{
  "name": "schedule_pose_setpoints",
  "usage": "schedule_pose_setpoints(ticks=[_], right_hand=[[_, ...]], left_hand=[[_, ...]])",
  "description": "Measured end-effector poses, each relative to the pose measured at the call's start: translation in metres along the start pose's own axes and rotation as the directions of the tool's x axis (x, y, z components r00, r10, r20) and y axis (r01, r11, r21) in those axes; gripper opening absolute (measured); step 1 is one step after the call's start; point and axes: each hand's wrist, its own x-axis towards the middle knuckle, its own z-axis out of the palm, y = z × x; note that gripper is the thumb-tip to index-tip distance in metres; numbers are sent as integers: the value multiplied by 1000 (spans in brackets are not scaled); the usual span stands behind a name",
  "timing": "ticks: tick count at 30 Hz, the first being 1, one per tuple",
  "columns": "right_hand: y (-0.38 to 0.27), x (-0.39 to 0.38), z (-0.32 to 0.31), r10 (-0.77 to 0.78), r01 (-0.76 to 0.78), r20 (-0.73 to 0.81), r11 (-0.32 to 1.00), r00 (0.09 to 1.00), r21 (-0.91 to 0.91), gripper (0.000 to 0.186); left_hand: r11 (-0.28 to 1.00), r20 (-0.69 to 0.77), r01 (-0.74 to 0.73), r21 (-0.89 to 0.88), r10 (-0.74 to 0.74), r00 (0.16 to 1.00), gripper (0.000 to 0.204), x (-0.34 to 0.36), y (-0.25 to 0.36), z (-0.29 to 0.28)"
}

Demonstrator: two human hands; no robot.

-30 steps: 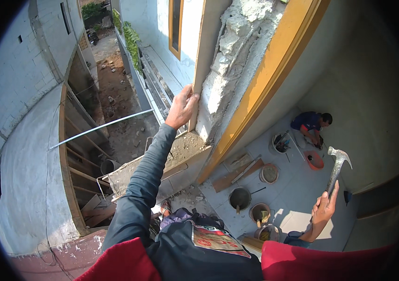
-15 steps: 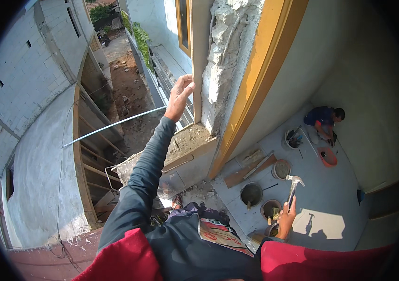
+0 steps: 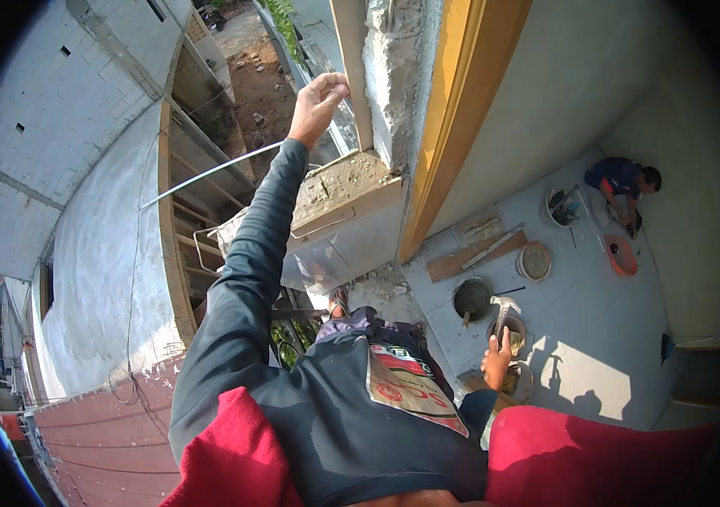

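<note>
My left arm reaches far forward, and my left hand [image 3: 318,106] is closed with bent fingers at the left edge of an upright wooden board [image 3: 354,76]. How far the fingers wrap round the board is hidden. Just right of the board runs a rough, broken wall edge [image 3: 391,93] of pale plaster, beside a yellow-brown wooden frame [image 3: 453,93]. Low at the right, my right hand [image 3: 496,363] grips a claw hammer [image 3: 504,313] by its handle, head up. The hammer touches nothing that I can make out.
Below the board lies a mortar-covered ledge [image 3: 335,190]. A pale rod [image 3: 208,174] sticks out left over a drop. On the tiled floor at right stand a mortar bucket [image 3: 472,300], another bucket [image 3: 535,261] and planks [image 3: 478,253]. A co-worker [image 3: 622,186] crouches by an orange basin [image 3: 621,255].
My view has shifted, so the ledge and floor sit higher in the picture. The right hand with the hammer has come lower against the buckets. The left hand stays at the board.
</note>
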Motion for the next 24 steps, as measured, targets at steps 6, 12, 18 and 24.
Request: schedule_pose_setpoints(ticks=[6, 12, 18, 24], right_hand=[[9, 13, -10, 19, -18, 29, 1000, 999, -15, 52], [16, 21, -18, 29, -24, 77, 997, 997, -67, 56], [11, 20, -18, 44, -36, 117, 997, 992, -69, 56], [5, 17, -14, 45, -25, 170, 992, 984, -121, 57]], left_hand=[[997, -90, 2, 76, 5, 996, 33, -13, -7, 17], [986, -138, -2, 167, 26, 990, 25, -9, -12, 20], [985, -148, 41, 166, -16, 989, 23, -8, -14, 25], [975, -131, 60, 214, -32, 991, 27, -13, -31, 14]])
